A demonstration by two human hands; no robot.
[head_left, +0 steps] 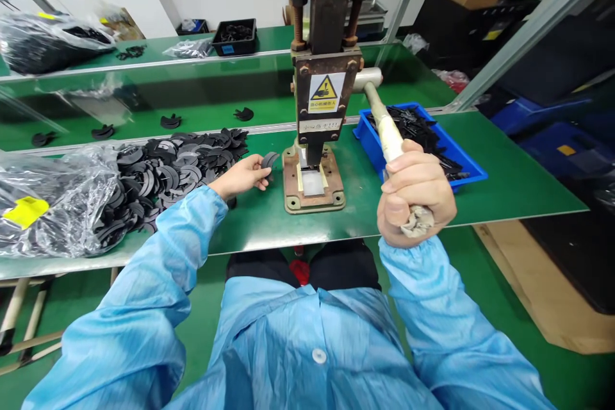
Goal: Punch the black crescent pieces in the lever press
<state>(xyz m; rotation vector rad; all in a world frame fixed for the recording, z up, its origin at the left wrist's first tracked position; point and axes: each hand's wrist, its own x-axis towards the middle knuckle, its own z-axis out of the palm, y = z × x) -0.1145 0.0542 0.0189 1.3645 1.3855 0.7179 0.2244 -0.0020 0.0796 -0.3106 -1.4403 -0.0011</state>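
Between the thumb and fingers of my left hand point(246, 176) is a curved black plastic part point(270, 160), held just left of the press base. My right hand point(417, 195) is wrapped round the lever point(384, 122) of a hand press point(321, 77), near the lever's cloth-covered end. The press stands upright on a rusty base plate point(314, 202). Its ram is down close to a small pale metal fixture point(313, 182); whether it touches anything there I cannot tell. To the left of my left hand lies a heap of similar curved black parts point(168, 173).
The heap spills from a clear plastic bag point(57, 205) at the left. A blue bin point(471, 173) of black pieces stands right of the press, behind my right hand. Several loose parts lie along the table's back. Behind are a black bin point(235, 48) and another bag point(52, 45).
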